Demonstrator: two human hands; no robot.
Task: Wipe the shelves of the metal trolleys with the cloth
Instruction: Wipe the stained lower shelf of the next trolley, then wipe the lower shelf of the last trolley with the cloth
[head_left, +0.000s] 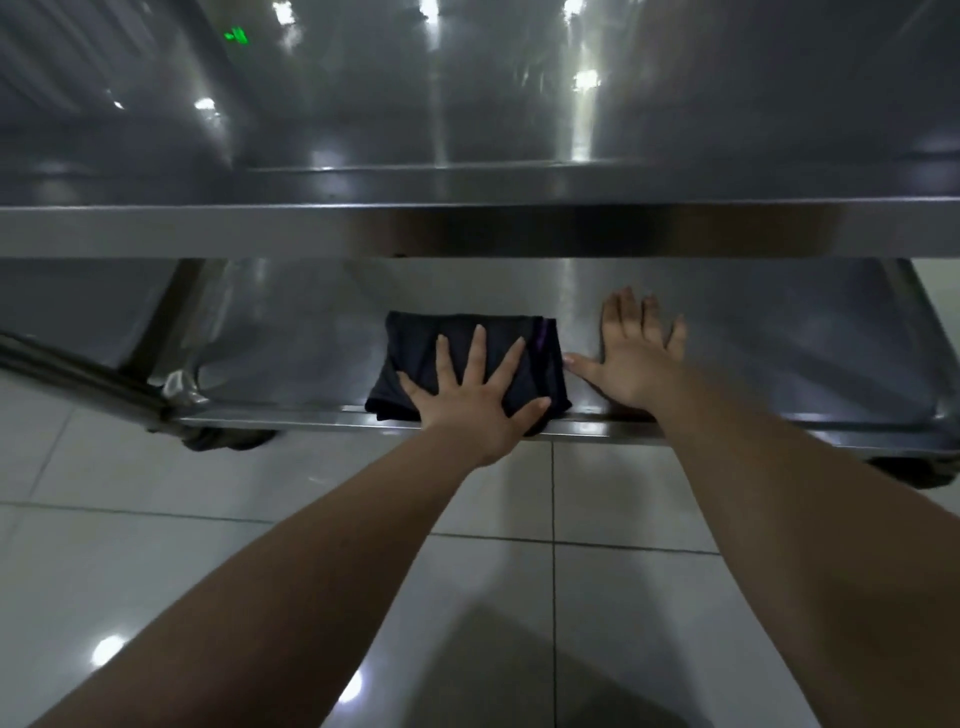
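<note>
A folded dark cloth (415, 343) with a purple stripe lies on the lower shelf (291, 353) of a metal trolley, close to the shelf's front edge. My left hand (475, 402) presses flat on the cloth with fingers spread. My right hand (636, 358) lies flat on the bare steel just right of the cloth, its thumb reaching the cloth's edge. The trolley's upper shelf (467, 104) spans the view above and hides the back of the lower shelf.
A trolley leg (176, 322) and a caster (228, 439) stand at the left corner, another caster (919, 470) at the right. A metal bar (78, 374) slants in from the left. Glossy white floor tiles (156, 519) lie below.
</note>
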